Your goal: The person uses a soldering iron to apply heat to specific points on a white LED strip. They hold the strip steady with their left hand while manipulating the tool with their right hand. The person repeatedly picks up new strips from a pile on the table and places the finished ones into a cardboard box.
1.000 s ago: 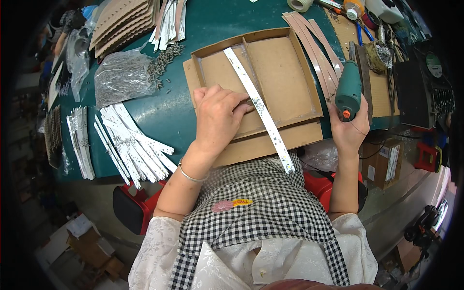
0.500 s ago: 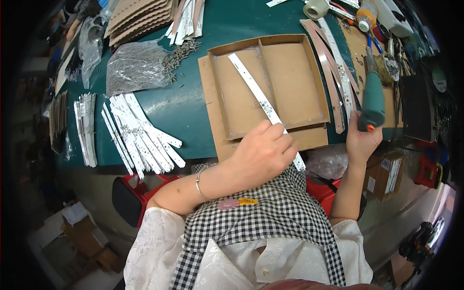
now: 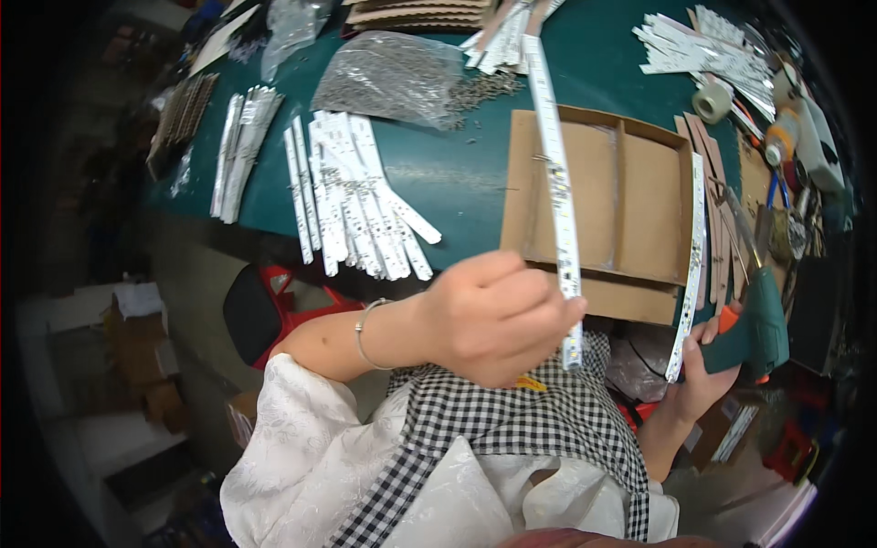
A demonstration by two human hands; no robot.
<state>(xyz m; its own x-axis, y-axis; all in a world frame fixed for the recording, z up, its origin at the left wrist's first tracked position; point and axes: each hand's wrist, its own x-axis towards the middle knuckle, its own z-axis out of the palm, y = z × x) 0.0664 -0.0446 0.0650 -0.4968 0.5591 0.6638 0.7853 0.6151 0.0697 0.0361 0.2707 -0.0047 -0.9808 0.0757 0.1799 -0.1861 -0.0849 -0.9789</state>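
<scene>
My left hand is closed around the lower part of a narrow white LED strip board. The strip stands up at a slant over a shallow cardboard tray with a divider down its middle. Small wire ends or pins stick out from the strip's left edge. In my right hand the thumb and fingers pinch the lower end of a second white LED strip board, beside the tray's right wall. The same hand also has a green pistol-shaped tool with an orange trigger and thin metal tip.
White strips lie piled left of the tray, with a smaller bundle farther left. A clear bag of small screw-like parts has spilled some beside it. Back right are more strips, a tape roll and an orange-capped bottle.
The view has swung left. My left hand has raised its strip more upright, off the tray. My right hand now pinches a second strip while keeping the green tool, whose thin tip now shows.
</scene>
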